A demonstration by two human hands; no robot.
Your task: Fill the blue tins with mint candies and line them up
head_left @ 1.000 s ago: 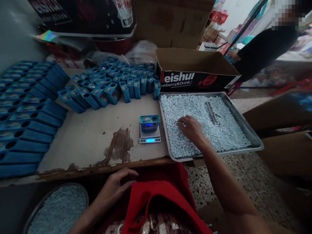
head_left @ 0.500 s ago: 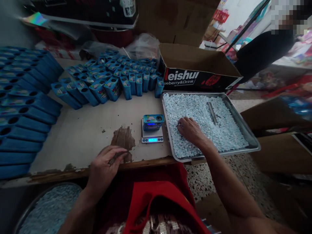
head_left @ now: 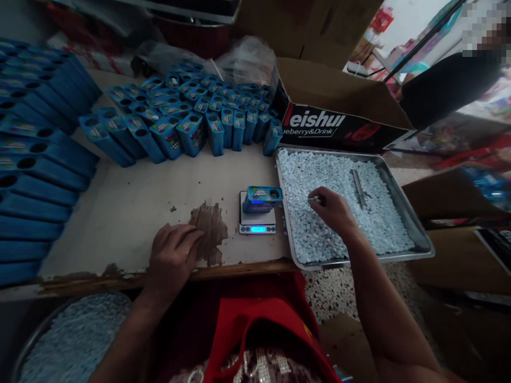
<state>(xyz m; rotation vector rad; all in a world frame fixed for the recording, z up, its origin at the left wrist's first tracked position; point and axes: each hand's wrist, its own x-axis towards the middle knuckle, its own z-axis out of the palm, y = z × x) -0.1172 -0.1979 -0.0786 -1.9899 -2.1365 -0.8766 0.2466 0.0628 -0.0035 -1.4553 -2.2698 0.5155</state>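
My right hand (head_left: pixel 333 211) hovers over a metal tray (head_left: pixel 415 226) heaped with small pale blue candies (head_left: pixel 327 175), and its fingertips are pinched on a few of them. Just left of the tray, a small blue tin (head_left: pixel 261 198) sits on a little digital scale (head_left: pixel 257 223) with a lit display. My left hand (head_left: pixel 173 258) lies flat on the worn table (head_left: pixel 131 213) near its front edge, fingers stretched out, holding nothing. A metal tool (head_left: pixel 358 181) lies on the candies.
Several rows of blue tins (head_left: pixel 191 119) stand at the back and along the left (head_left: pixel 32 159). An open cardboard box (head_left: pixel 339 109) sits behind the tray. A round bowl of candies (head_left: pixel 67 340) is at lower left. Another person in black (head_left: pixel 451 82) stands at upper right.
My left hand rose from my lap and settled flat on the table. My right hand lifted off the candies with its fingers pinched together.
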